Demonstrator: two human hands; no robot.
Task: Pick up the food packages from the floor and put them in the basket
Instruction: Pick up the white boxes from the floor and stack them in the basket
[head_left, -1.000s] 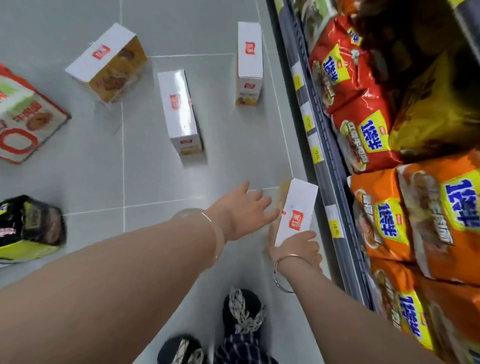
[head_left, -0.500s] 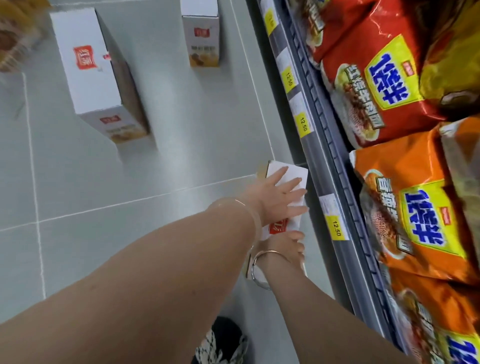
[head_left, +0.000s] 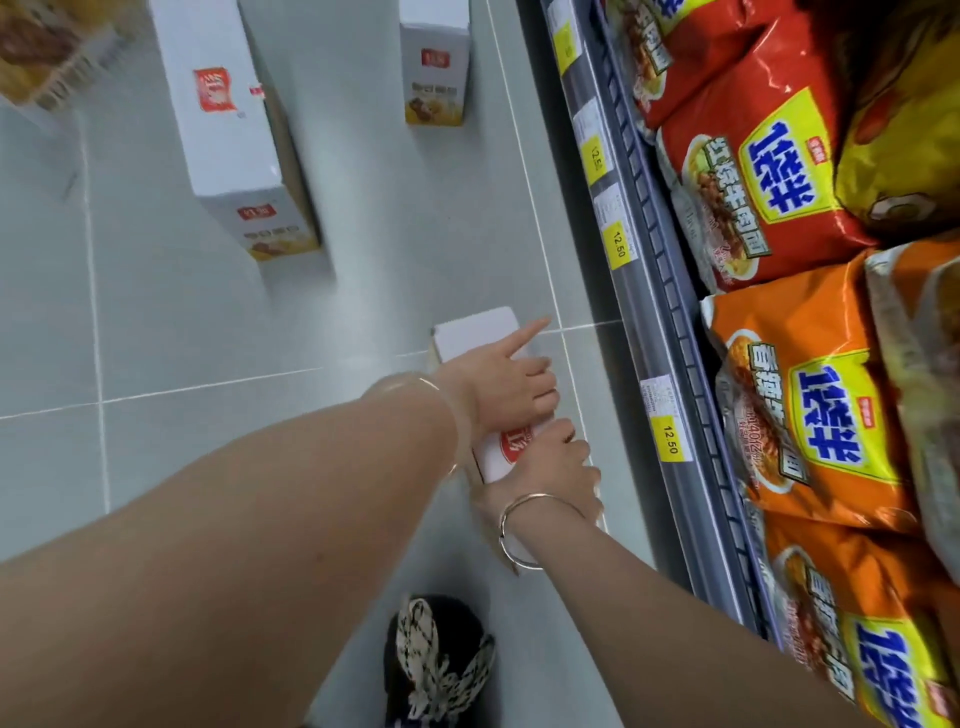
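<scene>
Two hands on one white box (head_left: 475, 332) lying on the floor (head_left: 208, 332) beside the shelf (head_left: 654, 291). Head view: left hand (head_left: 501, 387), open and reaching a second ago, now curls over the box's top; right hand (head_left: 553, 470) grips its near end. Grasp looks set, lift likely next. Two more boxes (head_left: 228, 135) (head_left: 435, 67) wait behind. Basket not in view.

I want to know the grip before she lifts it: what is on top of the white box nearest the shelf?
Both hands rest on the white box: the left hand across its middle, the right hand at its near end. They cover most of the top; only the far end and a red logo show.
</scene>
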